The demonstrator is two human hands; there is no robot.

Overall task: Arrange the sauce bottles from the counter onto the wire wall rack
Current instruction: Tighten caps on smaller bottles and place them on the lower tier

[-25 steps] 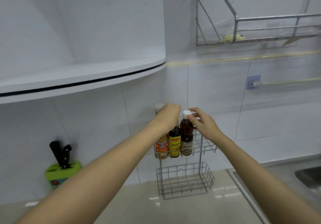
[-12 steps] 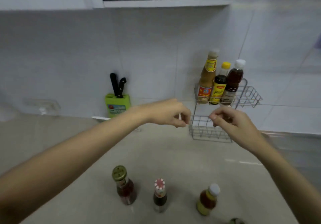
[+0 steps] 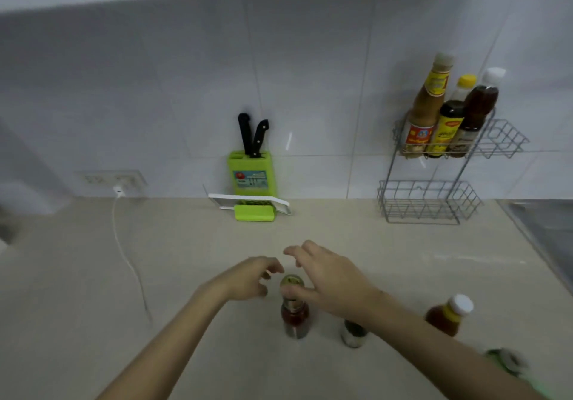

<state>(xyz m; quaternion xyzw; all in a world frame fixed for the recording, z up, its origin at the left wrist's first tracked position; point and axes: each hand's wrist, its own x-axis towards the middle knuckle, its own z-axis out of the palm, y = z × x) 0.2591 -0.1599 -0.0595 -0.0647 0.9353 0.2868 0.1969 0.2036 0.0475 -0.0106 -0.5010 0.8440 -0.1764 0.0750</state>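
Note:
A two-tier wire rack [image 3: 434, 204] hangs on the tiled wall at the right. Its upper basket holds three bottles: a tall tan one [image 3: 426, 108], a dark one with a yellow cap [image 3: 449, 120] and a brown one with a white cap [image 3: 477, 105]. On the counter stand a red sauce bottle with a gold lid [image 3: 294, 316], a small dark bottle [image 3: 353, 333] partly hidden by my right arm, and an orange bottle with a white cap [image 3: 448, 316]. My right hand [image 3: 328, 278] hovers over the red bottle, thumb at its neck, fingers spread. My left hand [image 3: 251, 278] is beside it, fingers curled, empty.
A green knife block [image 3: 252, 173] with two black-handled knives stands against the wall, a white and green slicer [image 3: 251, 209] lying before it. A white cable [image 3: 124, 250] runs from a wall socket across the counter. The sink edge [image 3: 539, 229] is at the right. A green object [image 3: 505, 362] lies bottom right.
Both hands have left the rack's bottles and come down to the counter. My view has dropped with them. My right hand now reaches over the red bottle.

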